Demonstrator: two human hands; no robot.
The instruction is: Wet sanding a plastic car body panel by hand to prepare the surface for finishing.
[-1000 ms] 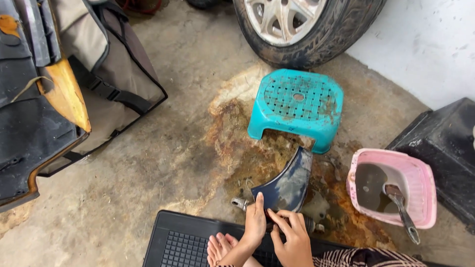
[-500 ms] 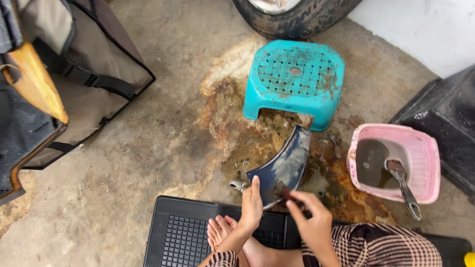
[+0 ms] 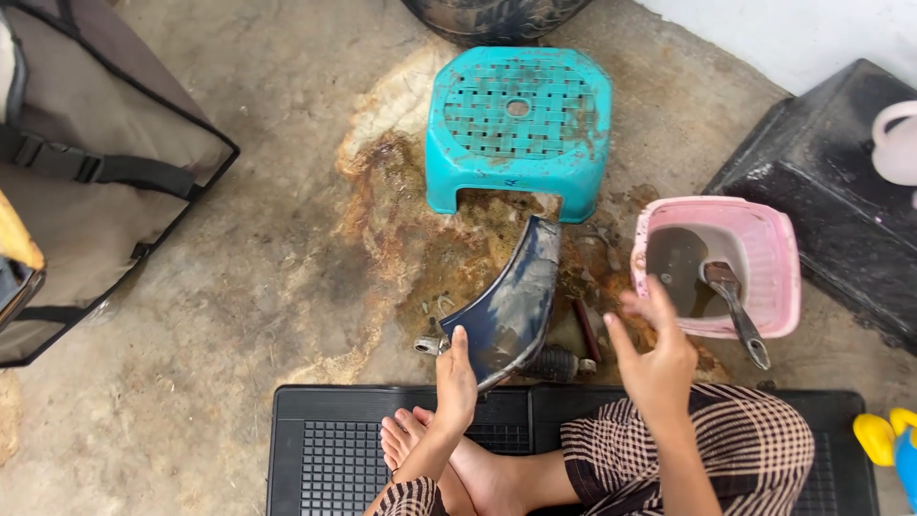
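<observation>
A curved dark blue panel point(image 3: 513, 301) lies on the stained concrete in front of me, its far tip by the turquoise stool point(image 3: 519, 124). My left hand point(image 3: 456, 380) rests flat against the panel's near edge. Raised and empty, my right hand point(image 3: 654, 352) hovers with fingers apart just left of a pink tub point(image 3: 770, 258) of murky liquid. A brush point(image 3: 735, 308) leans in that tub. A small metal part point(image 3: 430, 345) and a dark ribbed grip point(image 3: 557, 363) lie beside the panel's lower end.
I sit barefoot on a black rubber mat point(image 3: 325, 449). A black crate point(image 3: 821, 182) stands at the right, a tyre point(image 3: 497, 14) at the top, a grey bag with black straps point(image 3: 86, 182) at the left. Yellow and blue plastic point(image 3: 888, 440) shows at the right edge.
My right hand has left the panel and moved right toward the pink tub. The left hand stays on the panel. The view has shifted closer and downward.
</observation>
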